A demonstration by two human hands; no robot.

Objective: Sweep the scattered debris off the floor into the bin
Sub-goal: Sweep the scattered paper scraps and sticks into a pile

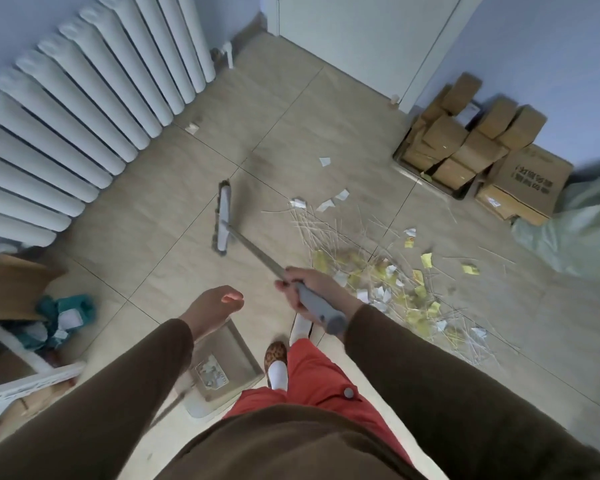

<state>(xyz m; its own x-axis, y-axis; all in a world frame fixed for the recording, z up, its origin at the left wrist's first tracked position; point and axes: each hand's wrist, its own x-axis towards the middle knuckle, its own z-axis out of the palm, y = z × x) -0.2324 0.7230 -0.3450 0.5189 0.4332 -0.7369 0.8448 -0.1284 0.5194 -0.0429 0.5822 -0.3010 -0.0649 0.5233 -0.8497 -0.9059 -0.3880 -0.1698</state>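
Observation:
My right hand [309,289] grips the grey handle of a broom [257,252], whose flat head [223,220] lies on the tiled floor to the left of the debris. A pile of thin sticks with yellow and white paper scraps [378,271] spreads across the floor at centre right. Stray white scraps [333,200] lie beyond it. My left hand [215,308] hangs open and empty above a grey dustpan [222,368] that sits on the floor by my feet, with a few scraps in it.
A white radiator [84,109] lines the left wall. Cardboard boxes [482,150] are stacked at the right wall, beside a pale green bag [575,230]. A white shelf frame [25,372], a cardboard flap and teal cloth [66,313] crowd the lower left. A door [361,39] stands ahead.

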